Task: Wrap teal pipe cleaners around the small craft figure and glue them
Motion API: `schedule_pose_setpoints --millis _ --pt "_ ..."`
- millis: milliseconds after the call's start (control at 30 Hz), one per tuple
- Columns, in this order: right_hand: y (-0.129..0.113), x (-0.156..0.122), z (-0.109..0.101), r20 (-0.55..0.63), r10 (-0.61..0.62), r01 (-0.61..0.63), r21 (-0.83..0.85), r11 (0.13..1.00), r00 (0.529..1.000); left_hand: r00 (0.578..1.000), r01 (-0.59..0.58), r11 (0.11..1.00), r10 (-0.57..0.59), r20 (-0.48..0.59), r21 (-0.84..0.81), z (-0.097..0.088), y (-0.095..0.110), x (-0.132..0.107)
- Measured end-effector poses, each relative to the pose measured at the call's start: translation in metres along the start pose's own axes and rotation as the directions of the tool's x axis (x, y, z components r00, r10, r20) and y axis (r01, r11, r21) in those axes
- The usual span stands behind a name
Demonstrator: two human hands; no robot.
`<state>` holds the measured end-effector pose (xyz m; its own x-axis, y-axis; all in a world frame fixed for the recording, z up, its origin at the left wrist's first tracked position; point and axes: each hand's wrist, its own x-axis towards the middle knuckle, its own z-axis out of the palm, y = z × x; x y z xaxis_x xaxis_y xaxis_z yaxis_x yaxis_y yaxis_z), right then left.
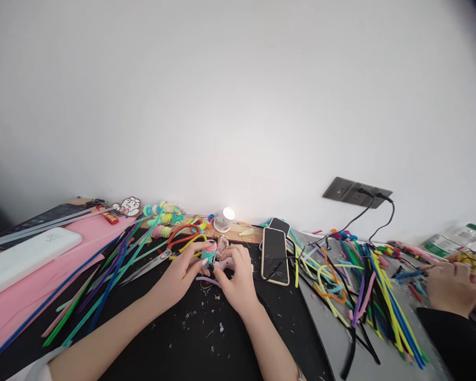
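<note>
Pink-and-teal fuzzy bundle [209, 254] pinched between the left hand's [181, 271] thumb and fingers, over the black counter [182, 338].
Pink tops its teal coils; fingers hide the lower end. The right hand [238, 279] curls just beside it, its grip on the pale object [226, 263] there impossible to tell. Glare whitens the top of a white cup [222, 221] by the wall [238, 106], contents unseen; the green-capped bottle's [446, 244] contents, far right, are unclear too.
</note>
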<state>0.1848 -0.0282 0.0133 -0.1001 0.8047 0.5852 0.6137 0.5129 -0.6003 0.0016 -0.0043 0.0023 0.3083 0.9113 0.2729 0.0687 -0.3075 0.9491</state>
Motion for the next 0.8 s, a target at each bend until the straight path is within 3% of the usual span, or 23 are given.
schedule_pose_setpoints --millis 467,800 --pt "0.013 0.0 0.009 -0.086 0.03 -0.02 0.111 0.994 0.996 0.996 0.084 0.989 -0.083 0.016 -0.119 0.001 0.004 -0.001" --pt "0.013 0.002 0.01 -0.046 0.136 -0.126 0.188 0.974 0.99 0.991 0.132 0.968 -0.125 0.044 -0.212 0.003 0.012 0.0"
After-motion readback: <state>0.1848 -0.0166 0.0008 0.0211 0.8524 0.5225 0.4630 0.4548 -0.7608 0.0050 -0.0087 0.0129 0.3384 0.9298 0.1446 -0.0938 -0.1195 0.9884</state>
